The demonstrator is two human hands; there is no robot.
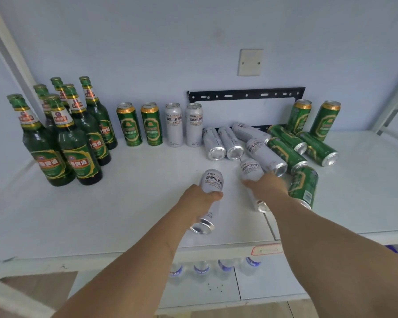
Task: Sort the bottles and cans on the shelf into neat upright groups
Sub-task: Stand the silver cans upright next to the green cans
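The person is partway through the sorting, at the step of lifting fallen silver cans to join the standing ones. The left hand (199, 198) has its fingers and thumb wrapped round a silver can (210, 191), which is tilted with its top end towards the wall and its base towards the camera. The right hand (265, 185) curls over a second silver can (251, 172), lying or just raised beside the pile; whether it has left the shelf (124, 214) cannot be told.

Taking the two upright silver cans (184, 127) as the landmark: two upright green cans (139, 125) stand just to their left, and further left stands a cluster of green bottles (67, 138), all upright. Just to the right of the landmark lies a heap of toppled silver cans (234, 143), and beyond those toppled green cans (292, 150), with two more green cans (313, 118) standing behind them. Both held cans are in front of the landmark, nearer the shelf edge.

The next move probably calls for turning each held can upright and setting it down beside or in front of the landmark pair without knocking them.

The cans are tall, slim and matt silver with dark printed text and shiny concave bases.
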